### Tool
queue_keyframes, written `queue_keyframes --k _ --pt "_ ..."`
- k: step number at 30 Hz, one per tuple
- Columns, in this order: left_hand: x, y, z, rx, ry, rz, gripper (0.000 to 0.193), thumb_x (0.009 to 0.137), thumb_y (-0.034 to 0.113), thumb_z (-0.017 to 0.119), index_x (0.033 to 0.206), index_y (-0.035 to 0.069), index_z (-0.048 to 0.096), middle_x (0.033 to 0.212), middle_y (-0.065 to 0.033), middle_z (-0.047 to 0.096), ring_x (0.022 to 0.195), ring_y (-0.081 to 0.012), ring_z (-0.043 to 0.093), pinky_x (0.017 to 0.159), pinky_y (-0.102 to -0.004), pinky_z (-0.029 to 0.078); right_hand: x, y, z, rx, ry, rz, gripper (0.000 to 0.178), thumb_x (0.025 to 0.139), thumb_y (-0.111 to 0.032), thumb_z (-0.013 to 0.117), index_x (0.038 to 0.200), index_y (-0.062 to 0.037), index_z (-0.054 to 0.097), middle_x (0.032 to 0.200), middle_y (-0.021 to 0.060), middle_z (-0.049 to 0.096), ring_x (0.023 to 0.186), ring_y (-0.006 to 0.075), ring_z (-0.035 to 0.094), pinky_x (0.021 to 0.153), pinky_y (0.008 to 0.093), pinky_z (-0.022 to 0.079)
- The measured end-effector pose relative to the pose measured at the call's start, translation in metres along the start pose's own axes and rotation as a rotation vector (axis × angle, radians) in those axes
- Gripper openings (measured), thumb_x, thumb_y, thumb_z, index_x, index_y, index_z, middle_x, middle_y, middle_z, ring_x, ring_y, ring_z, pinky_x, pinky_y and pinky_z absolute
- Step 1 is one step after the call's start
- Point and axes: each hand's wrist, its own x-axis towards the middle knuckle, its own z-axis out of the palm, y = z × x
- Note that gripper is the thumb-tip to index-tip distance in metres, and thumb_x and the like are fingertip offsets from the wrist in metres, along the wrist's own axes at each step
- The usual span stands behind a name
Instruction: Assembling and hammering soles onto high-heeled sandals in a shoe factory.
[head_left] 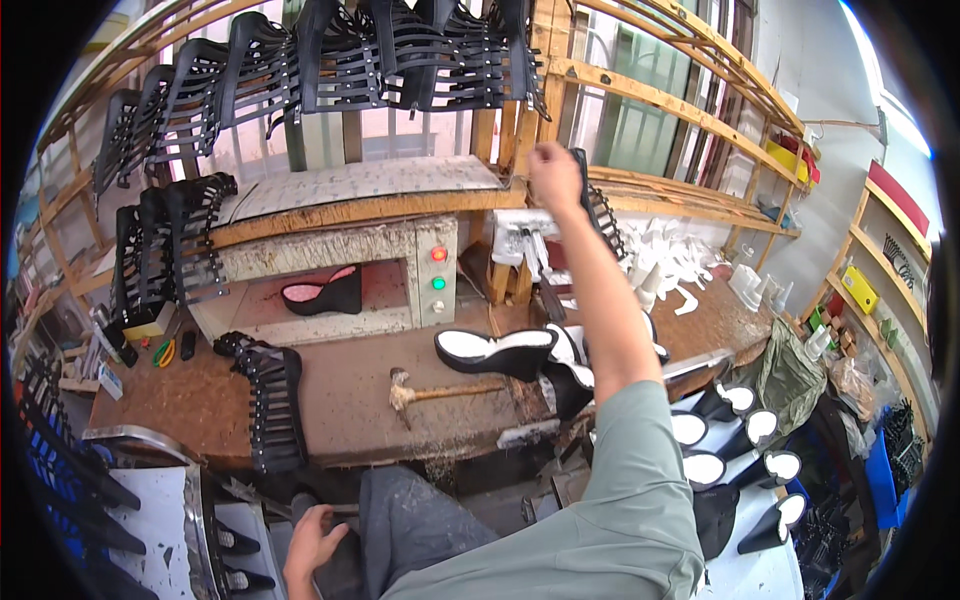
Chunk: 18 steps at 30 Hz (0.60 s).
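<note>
My right hand (556,178) is raised by the wooden post, fingers curled shut at a black strappy boot upper (600,210). The upper hangs down behind my forearm, so the grip is partly hidden. My left hand (312,540) rests low by my lap, fingers loosely apart, against a dark grey shape I cannot make out. Another black strappy boot upper (275,400) lies on the workbench. A hammer (440,390) with a wooden handle lies beside it. Black wedge soles with white tops (490,345) sit under my raised arm.
A heating box (415,280) with a red and a green light has a wedge sole (325,293) inside. Several black strappy uppers (345,60) hang along the overhead rack. White plastic pieces (670,250) cover the bench's right end. More wedges (765,428) stand at my right.
</note>
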Motion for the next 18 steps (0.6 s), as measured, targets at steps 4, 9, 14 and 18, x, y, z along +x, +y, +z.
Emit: queue_keyframes --k 4,9,14,18 --pt "0.018 -0.056 -0.034 -0.497 0.157 -0.078 0.036 0.078 0.017 0.07 0.108 0.0 0.058 0.09 -0.0067 0.062 0.082 -0.0149 0.061 0.073 -0.0293 0.05 0.058 0.052 0.002 -0.347 -0.006 0.044 0.037 0.081 -0.027 0.058 0.113 -0.0103 0.064 0.109 0.0223 0.06 0.103 0.0384 0.059 0.088 0.0455 0.049" --pt "0.077 -0.069 -0.121 -0.722 0.496 -0.017 0.03 0.09 0.025 0.062 0.11 0.003 0.056 0.081 -0.0015 0.059 0.074 -0.01 0.055 0.066 -0.0243 0.046 0.104 0.121 0.042 -0.61 -0.383 -0.039 0.052 0.084 -0.042 0.062 0.114 0.0001 0.058 0.094 0.0251 0.065 0.091 0.038 0.064 0.079 0.0443 0.05" --pt "0.24 -0.103 -0.173 -0.894 0.763 -0.199 0.063 0.087 0.044 0.065 0.128 0.002 0.043 0.096 -0.0061 0.059 0.075 -0.0126 0.059 0.063 -0.0254 0.049 0.177 0.295 -0.028 -0.125 -0.387 -0.079 0.047 0.091 -0.031 0.061 0.127 -0.0026 0.049 0.111 0.0146 0.064 0.093 0.0251 0.066 0.074 0.0323 0.054" --pt "0.309 -0.192 -0.201 -0.411 0.987 -0.382 0.076 0.09 0.057 0.047 0.14 0.002 0.032 0.121 -0.0203 0.056 0.092 -0.0295 0.062 0.075 -0.0394 0.052 0.169 0.273 -0.009 -0.752 -0.045 -0.106 0.071 0.085 -0.06 0.055 0.131 -0.0062 0.051 0.128 0.0216 0.054 0.118 0.0388 0.05 0.097 0.0425 0.041"
